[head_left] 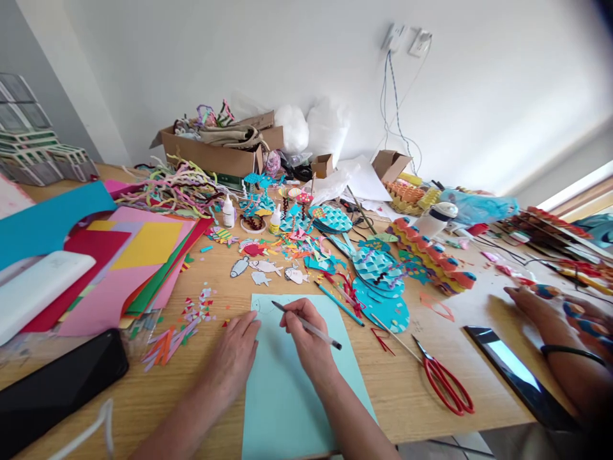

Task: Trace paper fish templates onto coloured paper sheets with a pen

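Observation:
A sheet of light turquoise paper lies on the wooden table in front of me. My right hand is closed around a pen with a clear barrel, its dark tip at the upper part of the sheet. A faint fish-like outline shows near the sheet's top left corner. My left hand lies flat at the paper's left edge, fingertips on it, holding nothing. Beyond the sheet are several paper fish cutouts. A blue pencil rests by the upper right edge.
Red-handled scissors and a dark phone lie to the right, near another person's hand. Coloured paper and a black phone are at left. Glue bottles, paper scraps and a cardboard box stand farther back.

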`<state>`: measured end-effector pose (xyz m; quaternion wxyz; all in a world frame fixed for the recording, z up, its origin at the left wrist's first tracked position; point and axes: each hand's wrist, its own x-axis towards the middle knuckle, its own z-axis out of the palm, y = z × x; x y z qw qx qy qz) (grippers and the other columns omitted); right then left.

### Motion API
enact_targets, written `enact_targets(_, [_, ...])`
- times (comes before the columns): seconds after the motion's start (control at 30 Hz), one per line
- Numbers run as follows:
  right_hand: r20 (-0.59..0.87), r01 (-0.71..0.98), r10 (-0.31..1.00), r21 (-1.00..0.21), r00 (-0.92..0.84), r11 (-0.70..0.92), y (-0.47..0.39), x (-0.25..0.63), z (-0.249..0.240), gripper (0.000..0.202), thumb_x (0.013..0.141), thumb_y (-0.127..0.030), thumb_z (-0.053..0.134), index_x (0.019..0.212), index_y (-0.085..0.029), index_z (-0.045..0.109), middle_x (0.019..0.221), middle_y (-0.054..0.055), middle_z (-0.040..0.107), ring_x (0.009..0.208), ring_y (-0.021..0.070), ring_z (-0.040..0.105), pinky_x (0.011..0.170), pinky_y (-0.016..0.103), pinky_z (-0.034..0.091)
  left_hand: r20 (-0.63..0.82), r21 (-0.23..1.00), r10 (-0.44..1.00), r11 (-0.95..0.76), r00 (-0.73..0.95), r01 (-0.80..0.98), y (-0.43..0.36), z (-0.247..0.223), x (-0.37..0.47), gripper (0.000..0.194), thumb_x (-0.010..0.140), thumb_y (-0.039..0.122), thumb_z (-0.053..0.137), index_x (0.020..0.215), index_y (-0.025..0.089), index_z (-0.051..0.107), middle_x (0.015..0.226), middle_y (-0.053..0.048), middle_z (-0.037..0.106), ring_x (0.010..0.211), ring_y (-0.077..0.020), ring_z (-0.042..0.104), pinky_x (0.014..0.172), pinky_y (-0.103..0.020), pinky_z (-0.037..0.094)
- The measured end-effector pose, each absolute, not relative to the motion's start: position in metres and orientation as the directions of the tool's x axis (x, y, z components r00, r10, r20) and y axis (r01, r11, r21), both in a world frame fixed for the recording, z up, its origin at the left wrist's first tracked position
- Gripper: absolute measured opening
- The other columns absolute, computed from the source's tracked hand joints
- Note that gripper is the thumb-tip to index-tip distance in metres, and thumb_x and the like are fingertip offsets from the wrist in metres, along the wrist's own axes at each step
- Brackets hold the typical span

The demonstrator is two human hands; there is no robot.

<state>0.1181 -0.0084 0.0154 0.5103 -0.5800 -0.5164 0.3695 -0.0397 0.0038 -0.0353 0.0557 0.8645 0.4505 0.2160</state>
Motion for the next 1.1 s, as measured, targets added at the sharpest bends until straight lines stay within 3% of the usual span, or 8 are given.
enact_targets(0.27, [-0.016, 0.139, 0.979, -0.989, 0.201, -0.044, -0.021, 0.154, 0.028, 0.006, 0.072, -0.025, 0.049, 0.073, -0.019, 0.050, 0.057, -0.002, 0.057, 0.053, 0.0117, 0.050, 0.051, 0.023, 0.041, 0.325, 0.258, 0.788, -0.605, 0.523, 0.753, 0.005, -0.039, -0.042, 0.030, 0.079, 0.009, 0.041, 0.101, 0.015, 0.061, 0.113, -0.012, 0.062, 0.100, -0.0238, 0.058, 0.084, -0.041, 0.049])
enact_targets(0.5, [-0.027, 0.132, 0.997, -0.991, 0.067, -0.036, -0.005, 0.121, 0.013, 0.007, 0.072, -0.023, 0.048, 0.075, -0.019, 0.052, 0.062, -0.001, 0.059, 0.055, 0.0118, 0.052, 0.053, 0.023, 0.042, 0.352, 0.230, 0.772, -0.619, 0.528, 0.751, 0.005, -0.039, -0.041, 0.031, 0.079, 0.009, 0.040, 0.103, 0.012, 0.061, 0.113, -0.013, 0.062, 0.099, -0.0234, 0.058, 0.085, -0.040, 0.049])
enact_targets(0.83, [0.085, 0.374, 0.995, -0.926, 0.056, 0.058, 0.005, 0.105, -0.007, 0.008, 0.075, -0.023, 0.046, 0.079, -0.020, 0.053, 0.065, -0.002, 0.060, 0.057, 0.0122, 0.053, 0.054, 0.022, 0.042, 0.278, 0.269, 0.828, -0.554, 0.488, 0.788, 0.002, -0.027, -0.035, 0.034, 0.077, 0.005, 0.040, 0.103, 0.013, 0.061, 0.114, -0.012, 0.060, 0.098, -0.0238, 0.057, 0.086, -0.041, 0.048])
enact_targets(1.1, [0.123, 0.464, 0.992, -0.881, 0.031, 0.094, 0.005, 0.103, -0.014, 0.008, 0.076, -0.022, 0.046, 0.078, -0.021, 0.055, 0.064, -0.002, 0.061, 0.056, 0.0122, 0.054, 0.055, 0.022, 0.042, 0.272, 0.305, 0.833, -0.549, 0.482, 0.778, 0.002, -0.025, -0.035, 0.031, 0.079, 0.005, 0.039, 0.100, 0.013, 0.061, 0.115, -0.012, 0.060, 0.100, -0.0241, 0.057, 0.087, -0.042, 0.048])
